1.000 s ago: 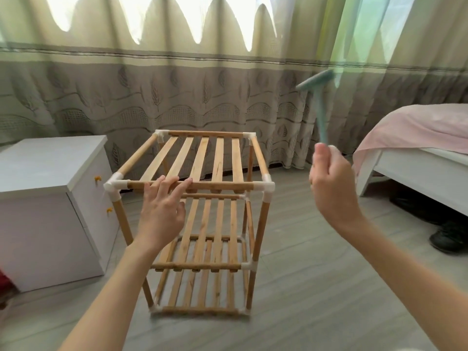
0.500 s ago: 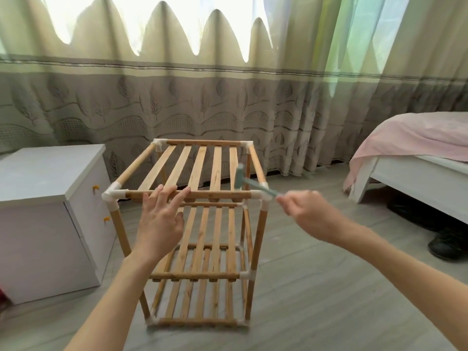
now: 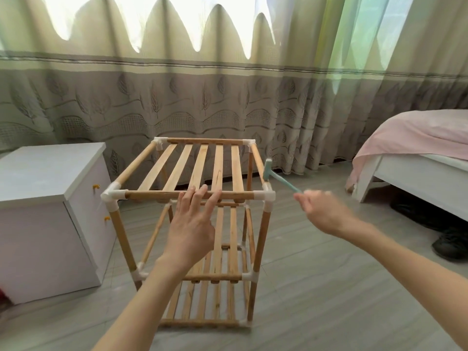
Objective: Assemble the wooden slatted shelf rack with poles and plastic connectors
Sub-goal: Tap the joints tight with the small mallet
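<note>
The wooden slatted rack (image 3: 200, 168) stands upright on the floor with three slatted tiers joined by poles and white plastic connectors. My left hand (image 3: 193, 224) lies flat with straight fingers on the top tier's front rail. My right hand (image 3: 321, 211), blurred by motion, grips the handle of a small light-green plastic hammer (image 3: 274, 177). The hammer's head hovers just above the right side rail, a little behind the front right corner connector (image 3: 267, 196).
A white cabinet (image 3: 45, 178) stands close to the rack's left side. A bed with a pink cover (image 3: 415, 138) is at the right, with dark shoes (image 3: 448, 245) on the floor beneath it. Curtains (image 3: 228, 97) hang behind. Grey wood-look floor lies in front.
My right hand swung the hammer down from a raised position to the rack's top right rail. Since half a second ago the hammer has shifted further right. My left hand stayed on the front rail.
</note>
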The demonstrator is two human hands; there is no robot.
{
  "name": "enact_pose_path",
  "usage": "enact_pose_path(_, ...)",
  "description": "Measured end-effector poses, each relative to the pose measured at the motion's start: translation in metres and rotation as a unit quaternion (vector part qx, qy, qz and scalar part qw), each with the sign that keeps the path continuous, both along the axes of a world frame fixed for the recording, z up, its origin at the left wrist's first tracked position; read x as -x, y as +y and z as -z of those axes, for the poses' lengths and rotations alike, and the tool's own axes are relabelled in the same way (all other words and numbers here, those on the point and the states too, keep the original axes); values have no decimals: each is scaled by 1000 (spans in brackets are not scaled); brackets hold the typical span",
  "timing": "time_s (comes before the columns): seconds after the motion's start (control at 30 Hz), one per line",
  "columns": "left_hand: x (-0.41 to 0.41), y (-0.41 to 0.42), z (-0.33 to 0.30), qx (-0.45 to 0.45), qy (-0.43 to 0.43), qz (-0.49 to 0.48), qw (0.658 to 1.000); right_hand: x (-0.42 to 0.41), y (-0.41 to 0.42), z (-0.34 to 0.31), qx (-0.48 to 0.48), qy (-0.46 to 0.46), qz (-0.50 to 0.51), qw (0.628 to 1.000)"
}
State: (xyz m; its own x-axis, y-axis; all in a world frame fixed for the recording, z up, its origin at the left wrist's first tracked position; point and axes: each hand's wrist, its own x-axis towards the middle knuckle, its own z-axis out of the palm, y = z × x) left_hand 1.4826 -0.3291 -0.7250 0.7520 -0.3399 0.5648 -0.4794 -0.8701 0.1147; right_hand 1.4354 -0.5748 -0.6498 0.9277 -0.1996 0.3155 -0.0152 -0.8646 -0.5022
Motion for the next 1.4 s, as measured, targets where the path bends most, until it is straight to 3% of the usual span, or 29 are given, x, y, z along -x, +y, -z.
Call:
enact_pose_path(0.07, -2, -1, 1, 1, -9, 6, 1000, -8, -7, -2, -6, 11, -1, 1000)
enact_pose_path(0.17, -3, -1, 2, 15, -16, 9, 1000, -9, -3, -23, -97, -213, 25, 972)
enact_pose_path(0.2, -3, -1, 1, 15, -12, 8, 1000, -9, 0, -20, -92, -216, 19, 972)
enact_pose_path(0.3, 0, 0, -1, 16, 9, 3, 1000, -11, -4, 15, -8, 48, 26, 998)
enact_pose_path(0.33, 1, -1, -3, 16, 16, 1, 1000, -12, -10, 15, -5, 51, 30, 998)
enact_pose_path(0.37, 2, -2, -5, 18, 21, -1, 1000, -16, -15, 6, -26, 19, 37, 999)
enact_pose_path(0.43, 3, -2, -8, 13, 28, -4, 1000, -11, -14, -14, -98, -157, 43, 982)
enact_pose_path(0.47, 4, -1, -9, 8, 29, -5, 1000, -9, -13, -17, -104, -203, 44, 973)
enact_pose_path(0.5, 4, 0, -8, 5, 26, -6, 1000, -7, -8, -17, -93, -175, 31, 980)
enact_pose_path(0.57, 5, 2, -8, 1, 19, -12, 1000, -3, 0, 3, -6, 25, -10, 1000)
enact_pose_path(0.6, 6, 2, -8, 2, 18, -14, 1000, -3, 0, 14, 0, 73, -28, 997)
enact_pose_path(0.77, 6, 2, -8, -12, 17, -17, 1000, -2, 2, 26, -213, -56, 3, 975)
enact_pose_path(0.93, 2, 0, -7, -25, 3, -42, 999, 10, 9, 78, -407, 10, -2, 914)
enact_pose_path(1.07, -4, -9, -15, -26, -61, -45, 997, 12, 22, 135, -447, 38, 40, 893)
enact_pose_path(1.17, -12, -15, -27, -11, -59, -49, 997, -1, 35, 170, -477, 56, 55, 876)
enact_pose_path(1.4, -26, -19, -15, 46, -110, -45, 992, -37, 61, 190, -541, 18, 22, 841)
